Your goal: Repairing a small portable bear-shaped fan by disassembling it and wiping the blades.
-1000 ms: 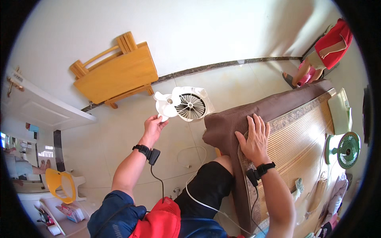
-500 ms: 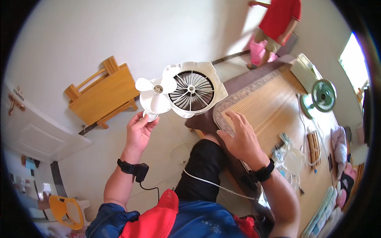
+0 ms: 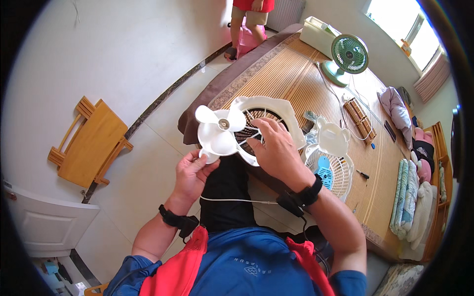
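Observation:
My left hand pinches the rounded tab of a white plastic fan part. A white three-bladed fan propeller sits at the upper end of that part. Right beside it is a white fan housing with a round slatted grille, over my knee and the bed's edge. I cannot tell whether the two are joined. My right hand hovers over or touches the grille, thumb and fingers apart, covering part of it.
On the bed mat lie a white ear-shaped piece, a white grille cover, a screwdriver and a wooden rack. A green fan stands farther back. A folded wooden table leans left; a person stands beyond.
My view has swung to the right. My right hand has come from beside the housing to over its grille. The left hand keeps its pinch on the white fan part.

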Action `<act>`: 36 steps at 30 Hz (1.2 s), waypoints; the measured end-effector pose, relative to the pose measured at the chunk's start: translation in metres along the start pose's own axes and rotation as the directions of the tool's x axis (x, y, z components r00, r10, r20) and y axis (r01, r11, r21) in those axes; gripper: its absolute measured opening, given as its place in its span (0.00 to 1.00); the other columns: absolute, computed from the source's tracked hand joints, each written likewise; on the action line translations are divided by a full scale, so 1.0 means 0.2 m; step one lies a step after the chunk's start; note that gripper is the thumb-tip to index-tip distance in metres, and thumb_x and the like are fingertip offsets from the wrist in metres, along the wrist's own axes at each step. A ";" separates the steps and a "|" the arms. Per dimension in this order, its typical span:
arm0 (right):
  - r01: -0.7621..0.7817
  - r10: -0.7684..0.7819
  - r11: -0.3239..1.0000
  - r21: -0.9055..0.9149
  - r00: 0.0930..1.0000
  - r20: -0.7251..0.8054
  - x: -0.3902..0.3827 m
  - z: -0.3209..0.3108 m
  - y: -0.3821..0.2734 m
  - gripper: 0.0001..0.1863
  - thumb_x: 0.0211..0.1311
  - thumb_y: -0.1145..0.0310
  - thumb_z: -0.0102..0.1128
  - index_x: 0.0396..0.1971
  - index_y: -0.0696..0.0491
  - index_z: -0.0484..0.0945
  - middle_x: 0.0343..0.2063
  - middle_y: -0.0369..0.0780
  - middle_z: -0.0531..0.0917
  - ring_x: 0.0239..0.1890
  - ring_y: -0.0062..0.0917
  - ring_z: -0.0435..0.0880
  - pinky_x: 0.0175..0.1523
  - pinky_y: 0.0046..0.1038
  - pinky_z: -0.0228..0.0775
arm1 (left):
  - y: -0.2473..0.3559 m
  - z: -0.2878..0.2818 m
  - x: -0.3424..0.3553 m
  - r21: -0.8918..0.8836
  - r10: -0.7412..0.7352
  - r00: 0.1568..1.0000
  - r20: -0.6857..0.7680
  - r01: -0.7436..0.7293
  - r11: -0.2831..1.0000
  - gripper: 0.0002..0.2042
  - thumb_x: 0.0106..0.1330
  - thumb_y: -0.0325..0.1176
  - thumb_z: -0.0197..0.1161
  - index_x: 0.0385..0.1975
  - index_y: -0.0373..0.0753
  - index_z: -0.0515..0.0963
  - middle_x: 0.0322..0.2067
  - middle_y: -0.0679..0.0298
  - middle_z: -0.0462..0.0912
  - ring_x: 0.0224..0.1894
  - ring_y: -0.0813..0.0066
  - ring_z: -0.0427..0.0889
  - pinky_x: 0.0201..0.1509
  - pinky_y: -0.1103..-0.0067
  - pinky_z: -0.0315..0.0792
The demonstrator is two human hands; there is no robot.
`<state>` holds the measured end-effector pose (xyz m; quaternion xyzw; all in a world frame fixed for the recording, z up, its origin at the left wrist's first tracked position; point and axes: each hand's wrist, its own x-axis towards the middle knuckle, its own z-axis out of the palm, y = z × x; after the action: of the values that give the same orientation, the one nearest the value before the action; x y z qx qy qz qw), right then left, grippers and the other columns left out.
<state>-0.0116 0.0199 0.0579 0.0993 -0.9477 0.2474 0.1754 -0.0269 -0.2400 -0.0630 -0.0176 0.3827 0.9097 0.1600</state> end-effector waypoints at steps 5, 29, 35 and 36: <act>0.013 -0.011 1.000 -0.026 0.996 0.089 0.07 0.12 0.02 0.35 0.66 0.55 0.75 0.69 0.57 0.78 0.67 0.49 0.81 0.66 0.50 0.80 0.71 0.48 0.72 | -0.12 0.05 -0.05 -0.012 -0.021 0.999 0.027 0.021 1.000 0.13 0.82 0.30 0.66 0.59 0.31 0.77 0.54 0.51 0.89 0.55 0.58 0.92 0.65 0.66 0.88; 0.295 -0.376 0.912 -0.284 0.880 -0.292 0.08 -0.43 0.35 0.10 0.78 0.68 0.64 0.49 0.56 0.90 0.35 0.43 0.93 0.35 0.38 0.92 0.45 0.35 0.83 | -0.27 0.21 -0.13 0.100 -0.042 0.997 -0.066 0.048 0.994 0.13 0.78 0.25 0.69 0.57 0.32 0.75 0.51 0.51 0.89 0.52 0.59 0.93 0.61 0.66 0.90; -0.260 0.698 0.611 0.748 0.623 -0.353 -0.66 -1.11 0.90 0.11 0.78 0.70 0.69 0.51 0.59 0.90 0.43 0.39 0.94 0.44 0.23 0.93 0.50 0.28 0.86 | -0.28 0.08 -0.12 0.338 -0.090 0.996 -0.029 0.094 0.936 0.13 0.80 0.29 0.67 0.58 0.31 0.76 0.49 0.51 0.89 0.47 0.62 0.93 0.53 0.66 0.92; -0.234 0.735 0.527 0.817 0.609 -0.299 -0.85 -1.17 1.07 0.10 0.78 0.69 0.71 0.51 0.59 0.89 0.43 0.39 0.94 0.43 0.22 0.93 0.49 0.27 0.86 | -0.27 0.06 -0.12 0.407 -0.081 0.996 -0.022 0.083 0.910 0.13 0.80 0.30 0.66 0.57 0.31 0.77 0.48 0.52 0.90 0.46 0.62 0.94 0.52 0.66 0.92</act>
<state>0.1519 0.3390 0.0919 -0.2160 -0.6459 0.6490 0.3390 0.0134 -0.2018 -0.0881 -0.0022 0.5630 0.8025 0.1975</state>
